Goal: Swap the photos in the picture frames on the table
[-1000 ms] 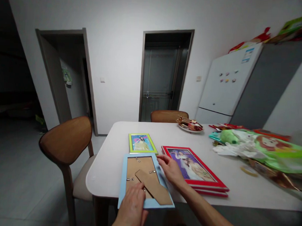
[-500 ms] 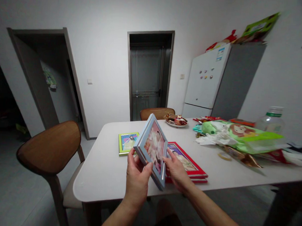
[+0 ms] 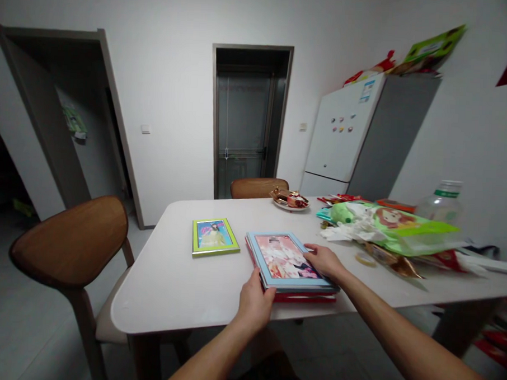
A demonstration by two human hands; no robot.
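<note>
A light blue picture frame (image 3: 284, 258) with a pink and white picture lies flat, face up, on a stack of red picture frames (image 3: 305, 297). My left hand (image 3: 255, 302) grips its near left corner, thumb and fingers bent around the edge. On the right side, my right hand (image 3: 325, 262) holds the border, fingertips over the top face; part of its grip is hidden. Left of the stack, apart from both hands, a lime green picture frame (image 3: 211, 237) with a figure in a yellow dress lies on the white table (image 3: 177, 287).
Right of the stack lie a green bag (image 3: 403, 227), crumpled tissues, a gold wrapper (image 3: 395, 260) and a tape roll (image 3: 366, 260). Behind them stands a clear jar (image 3: 441, 204). A plate of snacks (image 3: 293, 202) sits at the back. Chairs (image 3: 72, 244) stand left and behind.
The blue frame, held up and tilted before, has come down to the right onto the red frames. Both hands moved with it and still hold it. The view has shifted slightly.
</note>
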